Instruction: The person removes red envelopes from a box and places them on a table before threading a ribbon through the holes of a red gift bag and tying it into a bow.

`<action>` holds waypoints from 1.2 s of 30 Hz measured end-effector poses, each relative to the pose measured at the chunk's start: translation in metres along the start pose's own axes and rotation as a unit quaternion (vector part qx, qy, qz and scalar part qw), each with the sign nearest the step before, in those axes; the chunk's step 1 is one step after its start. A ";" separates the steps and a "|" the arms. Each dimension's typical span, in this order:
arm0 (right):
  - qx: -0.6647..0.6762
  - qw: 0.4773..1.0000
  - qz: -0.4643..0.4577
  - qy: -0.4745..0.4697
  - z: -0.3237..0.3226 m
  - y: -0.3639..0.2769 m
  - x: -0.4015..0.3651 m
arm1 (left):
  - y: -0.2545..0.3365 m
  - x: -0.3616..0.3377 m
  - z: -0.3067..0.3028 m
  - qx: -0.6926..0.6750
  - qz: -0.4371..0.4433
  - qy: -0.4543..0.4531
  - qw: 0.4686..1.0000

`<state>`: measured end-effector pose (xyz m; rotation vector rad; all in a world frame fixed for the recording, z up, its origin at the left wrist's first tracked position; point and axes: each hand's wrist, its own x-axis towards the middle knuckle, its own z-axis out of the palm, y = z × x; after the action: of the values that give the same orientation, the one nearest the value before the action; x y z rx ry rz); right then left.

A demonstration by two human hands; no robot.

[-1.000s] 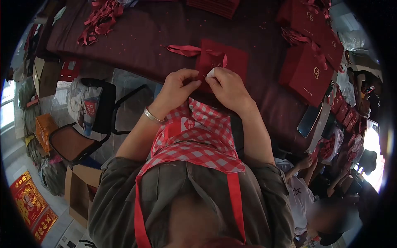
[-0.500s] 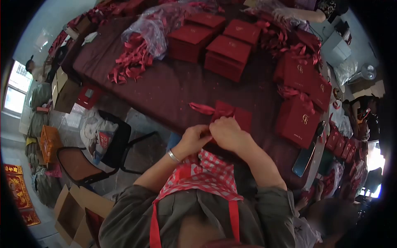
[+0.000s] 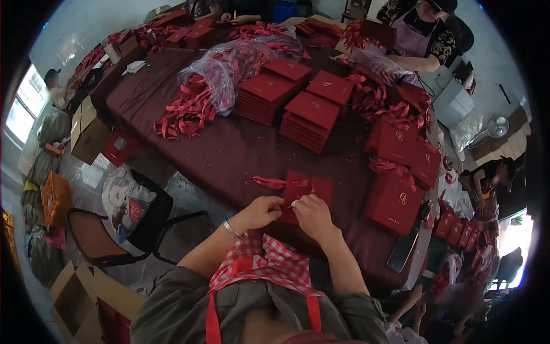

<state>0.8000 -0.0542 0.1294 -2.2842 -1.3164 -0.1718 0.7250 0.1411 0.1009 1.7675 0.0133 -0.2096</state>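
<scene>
A red gift bag (image 3: 317,189) lies flat at the table's near edge, with a red ribbon (image 3: 269,182) trailing off its left side. My left hand (image 3: 262,212) is closed, thumb and fingers pinched at the bag's near left edge. Over the bag's lower middle is my right hand (image 3: 313,217), fingers curled together. A small white spot shows at its fingertips; I cannot tell what they pinch. Both hands are a short gap apart.
Stacks of red bags (image 3: 310,117) stand farther back, beside ribbons (image 3: 182,112) spilling from clear plastic. More upright red bags (image 3: 391,203) and a phone (image 3: 404,251) lie to the right. A chair (image 3: 97,238) is at left. A person (image 3: 421,34) works across the table.
My hands have moved apart from being close together over the bag's near edge. The view has tilted up, showing more of the far table and the person across it.
</scene>
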 end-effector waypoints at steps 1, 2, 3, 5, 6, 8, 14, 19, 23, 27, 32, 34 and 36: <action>-0.019 1.000 -0.008 0.000 0.000 0.000 0.000 | 0.005 0.000 -0.001 -0.003 0.001 0.004 1.000; -0.038 0.999 -0.016 0.000 0.001 -0.001 0.001 | 0.011 0.001 -0.004 -0.021 -0.043 -0.013 0.999; -0.040 0.999 -0.018 -0.001 0.003 -0.003 0.001 | 0.015 0.002 -0.005 -0.040 -0.087 -0.032 0.995; -0.113 0.992 -0.047 -0.018 0.006 -0.009 0.004 | 0.013 0.003 -0.001 -0.025 -0.073 0.004 0.997; -0.116 0.992 -0.047 -0.016 0.008 -0.009 0.005 | 0.012 0.006 -0.001 -0.006 -0.061 0.040 0.997; -0.098 0.994 -0.032 0.025 0.012 -0.008 0.006 | 0.009 0.009 -0.006 0.100 0.029 0.061 0.993; -0.032 0.995 -0.026 0.088 0.019 -0.004 0.002 | 0.020 0.017 -0.013 0.289 0.112 0.059 0.949; 0.005 0.996 -0.022 0.089 0.016 0.003 0.001 | 0.019 0.019 -0.007 0.293 0.144 0.077 0.942; 0.038 0.993 0.002 0.113 0.017 0.005 0.002 | 0.022 0.018 -0.008 0.338 0.159 0.089 0.923; 0.037 0.994 0.021 0.103 0.022 0.010 -0.002 | 0.027 0.023 -0.010 0.468 0.188 0.083 0.859; 0.022 0.995 0.045 0.090 0.024 0.011 -0.005 | 0.034 0.015 -0.030 0.479 0.151 0.088 0.860; 0.019 0.995 0.045 0.086 0.024 0.008 -0.006 | 0.031 0.009 -0.045 0.469 0.140 0.107 0.865; 0.004 0.995 0.046 0.089 0.024 0.007 -0.006 | 0.029 0.004 -0.052 0.477 0.138 0.116 0.860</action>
<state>0.7996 -0.0507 0.1038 -2.2595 -1.1173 -0.3289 0.7393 0.1858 0.1381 2.7475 -0.2025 0.2677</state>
